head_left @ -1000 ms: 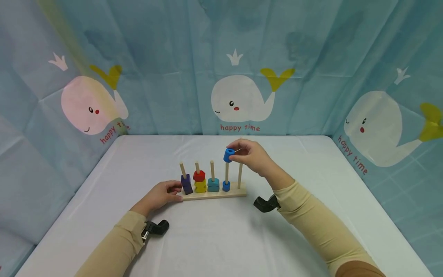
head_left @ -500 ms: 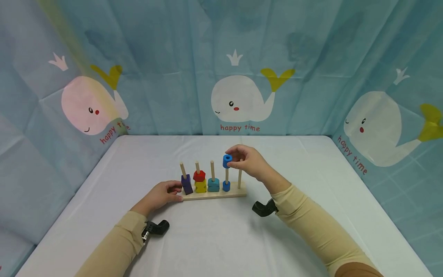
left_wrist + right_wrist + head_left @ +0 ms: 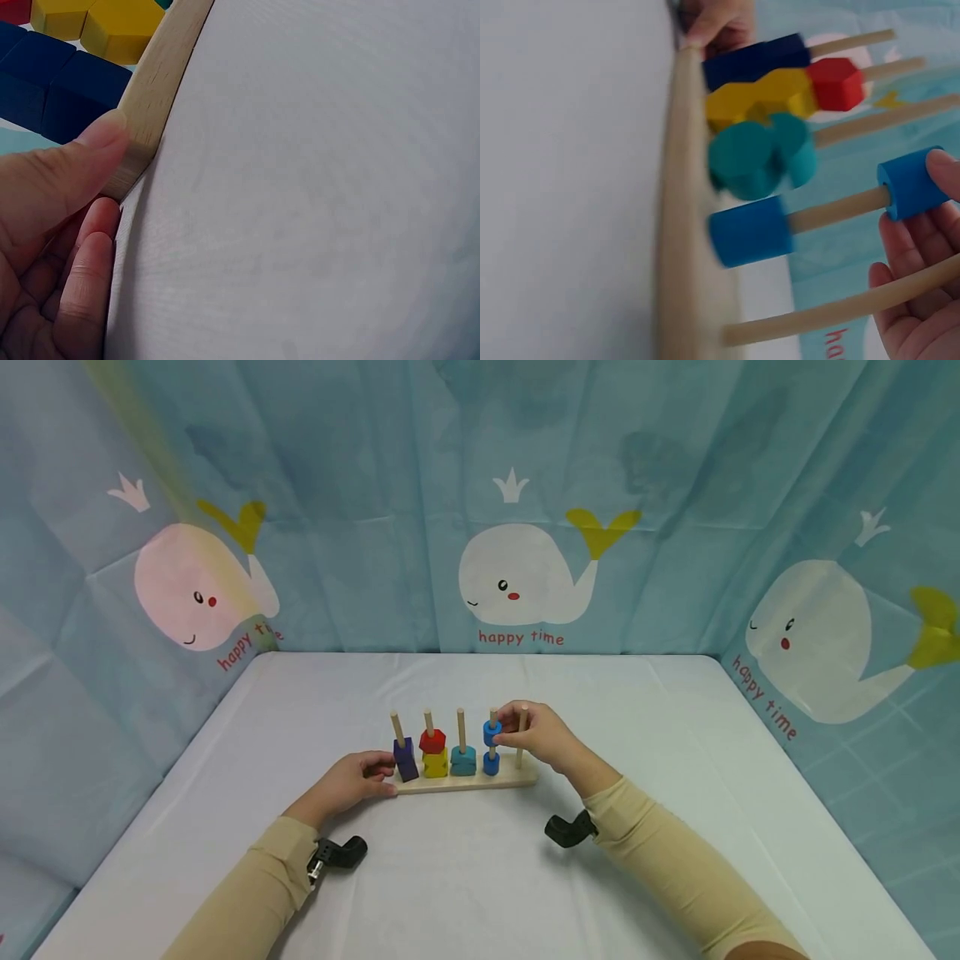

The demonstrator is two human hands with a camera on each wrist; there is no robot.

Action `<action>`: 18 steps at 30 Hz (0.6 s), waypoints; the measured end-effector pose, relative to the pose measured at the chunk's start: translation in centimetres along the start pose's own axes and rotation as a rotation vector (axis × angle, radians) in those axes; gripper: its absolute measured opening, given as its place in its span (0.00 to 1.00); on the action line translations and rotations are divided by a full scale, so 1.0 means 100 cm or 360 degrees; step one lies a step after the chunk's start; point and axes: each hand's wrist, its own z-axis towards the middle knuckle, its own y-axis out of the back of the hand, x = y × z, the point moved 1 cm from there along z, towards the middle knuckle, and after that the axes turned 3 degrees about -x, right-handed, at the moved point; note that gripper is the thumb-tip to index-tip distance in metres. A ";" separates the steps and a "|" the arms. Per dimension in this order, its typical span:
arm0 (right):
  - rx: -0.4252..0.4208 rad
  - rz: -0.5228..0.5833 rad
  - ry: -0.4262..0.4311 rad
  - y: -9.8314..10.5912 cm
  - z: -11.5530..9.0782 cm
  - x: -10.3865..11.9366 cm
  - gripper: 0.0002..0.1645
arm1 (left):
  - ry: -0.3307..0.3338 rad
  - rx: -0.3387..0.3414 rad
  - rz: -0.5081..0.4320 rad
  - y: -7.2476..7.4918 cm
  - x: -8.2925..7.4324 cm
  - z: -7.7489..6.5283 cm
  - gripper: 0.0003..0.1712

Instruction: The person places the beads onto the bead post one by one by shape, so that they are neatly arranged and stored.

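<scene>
A wooden peg stacker stands on the table with its pegs upright. My left hand holds its left end; in the left wrist view the thumb presses on the base's corner, with curled fingers beside it. Between thumb and fingers, my right hand pinches a blue cylinder bead, which is threaded partway down the fourth peg. Below it, apart, another blue cylinder bead sits at the base. The right hand's fingers lie behind the bare fifth peg.
Dark blue-purple blocks fill the first peg's lower part. A red block tops yellow blocks on the second, and teal blocks sit on the third. A white cloth covers the table; a whale-print curtain surrounds it.
My right hand has come down with the blue cylinder bead, from the fourth peg's top to partway along it, so the peg's tip now shows above. The left hand stays put.
</scene>
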 end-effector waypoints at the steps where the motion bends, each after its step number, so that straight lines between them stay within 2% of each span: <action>1: 0.0004 0.0000 -0.0009 -0.001 0.000 -0.004 0.16 | 0.0003 0.0001 0.0002 0.000 0.000 0.000 0.36; 9: 0.0021 -0.0023 -0.0034 -0.007 0.000 -0.026 0.14 | 0.0008 0.0002 -0.0020 -0.003 -0.002 0.002 0.36; 18: 0.0030 0.0011 -0.0047 -0.009 0.001 -0.032 0.13 | 0.0022 -0.0009 0.0017 -0.001 -0.001 0.003 0.35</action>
